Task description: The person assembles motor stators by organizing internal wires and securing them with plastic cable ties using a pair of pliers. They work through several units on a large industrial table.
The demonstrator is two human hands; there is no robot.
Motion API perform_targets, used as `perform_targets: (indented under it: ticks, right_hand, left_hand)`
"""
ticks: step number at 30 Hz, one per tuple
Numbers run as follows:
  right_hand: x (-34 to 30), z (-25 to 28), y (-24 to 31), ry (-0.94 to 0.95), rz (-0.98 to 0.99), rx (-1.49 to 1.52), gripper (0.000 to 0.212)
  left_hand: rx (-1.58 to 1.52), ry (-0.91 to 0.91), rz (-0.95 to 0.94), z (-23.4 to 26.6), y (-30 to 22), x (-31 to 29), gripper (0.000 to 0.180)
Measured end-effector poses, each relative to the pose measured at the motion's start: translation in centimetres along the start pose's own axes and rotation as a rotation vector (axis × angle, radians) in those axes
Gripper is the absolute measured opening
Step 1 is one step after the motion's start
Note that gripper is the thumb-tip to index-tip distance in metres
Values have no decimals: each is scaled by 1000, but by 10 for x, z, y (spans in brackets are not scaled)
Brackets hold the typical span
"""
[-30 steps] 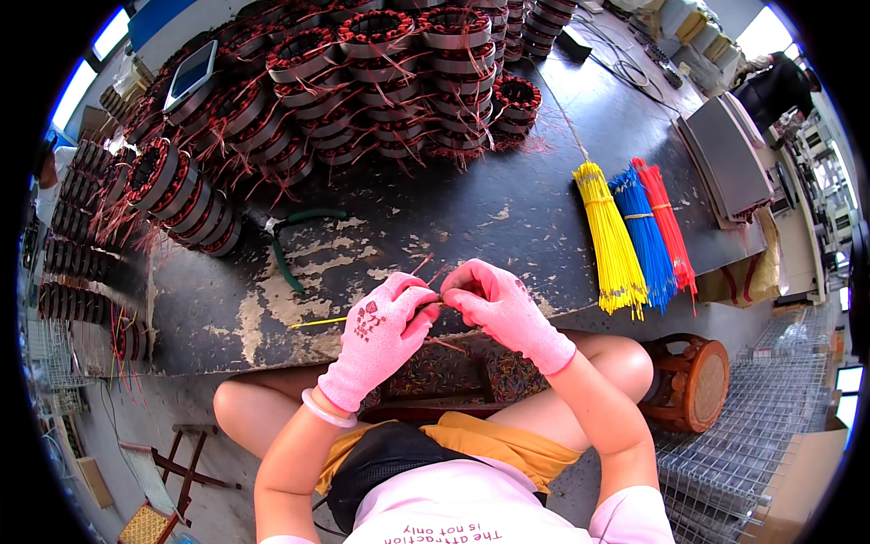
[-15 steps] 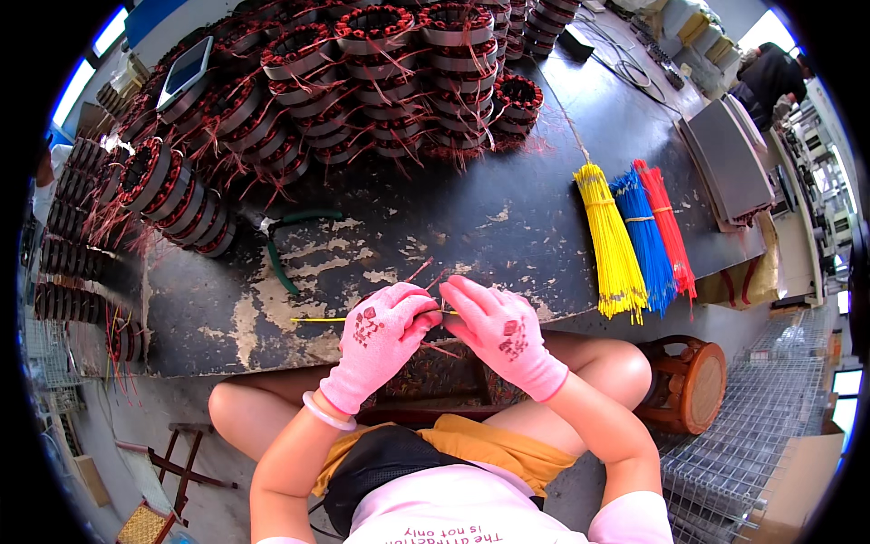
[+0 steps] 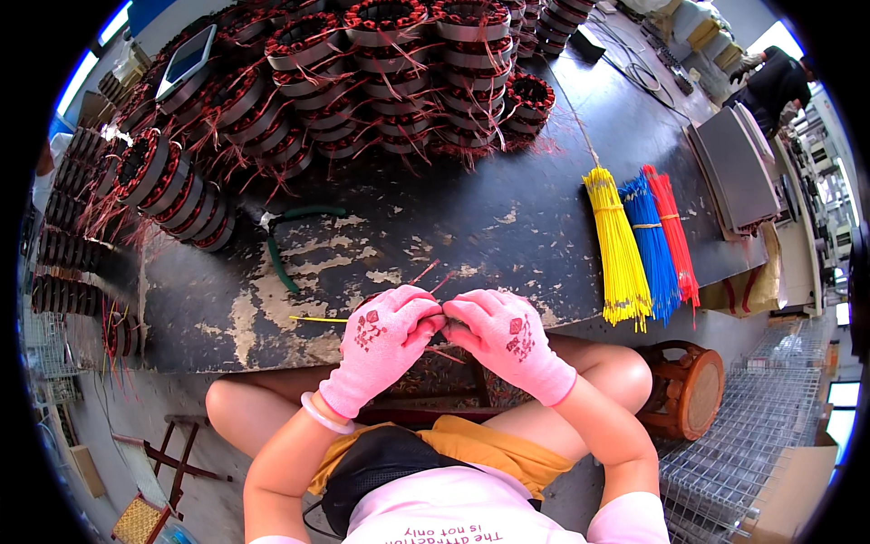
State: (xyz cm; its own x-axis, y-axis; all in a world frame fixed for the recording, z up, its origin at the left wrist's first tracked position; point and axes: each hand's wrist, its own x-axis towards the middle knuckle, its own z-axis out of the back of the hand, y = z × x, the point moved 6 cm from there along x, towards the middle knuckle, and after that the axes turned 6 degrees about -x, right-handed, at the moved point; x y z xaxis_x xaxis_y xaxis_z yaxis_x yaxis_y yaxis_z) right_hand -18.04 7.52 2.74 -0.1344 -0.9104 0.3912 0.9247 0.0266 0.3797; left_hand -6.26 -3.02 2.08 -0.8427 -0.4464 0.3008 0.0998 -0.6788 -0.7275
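Dozens of metal rings [image 3: 394,65] crowd the far edge of the bench [image 3: 435,208], thickest toward its left corner, loose tails everywhere: plenty left, I'd judge. Yellow bundle [image 3: 620,254], blue bundle [image 3: 652,245], red bundle [image 3: 673,238], all lying thick toward the right edge. Now, at the near edge, pink gloves! The left hand [image 3: 385,328] seems to pinch the yellow wire [image 3: 317,319], its tail poking out leftward; the right hand [image 3: 507,331] meets it, fingertips hidden, and whether they grip I can't tell. Red wires [image 3: 424,271] stick up alongside; this piece looks part-way. Black bench top, worn pale toward the left. Beyond the right edge, a person in black [image 3: 775,86]; below the near edge, a wooden stool [image 3: 702,399]; on the left half, green-handled pliers [image 3: 276,258].
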Motion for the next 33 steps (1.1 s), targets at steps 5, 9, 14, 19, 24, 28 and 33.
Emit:
perform_targets:
  ticks: [5, 9, 14, 19, 24, 28, 33]
  right_hand:
    - [-22, -61, -43, 425, -923, 1188, 22]
    - [-7, -1, -17, 58, -465, 299, 23]
    - [-5, -10, -16, 61, -311, 184, 16]
    - [-23, -34, -21, 538, -878, 1095, 23]
    - [-2, 5, -4, 21, -69, -18, 17]
    - [-15, -37, -29, 435, -745, 806, 21]
    - [-7, -16, -29, 302, -568, 401, 28]
  left_hand:
    - [-3, 30, -18, -3, -2, 0, 13]
    - [-1, 26, -12, -1, 0, 0, 13]
    - [-16, 29, -31, -1, -1, 1, 13]
    - [-11, 20, -28, 0, 1, 0, 14]
    - [-14, 34, -15, 0, -3, 3, 14]
    - [-20, 46, -52, -1, -2, 2, 14]
    - [-38, 50, -22, 0, -1, 1, 14]
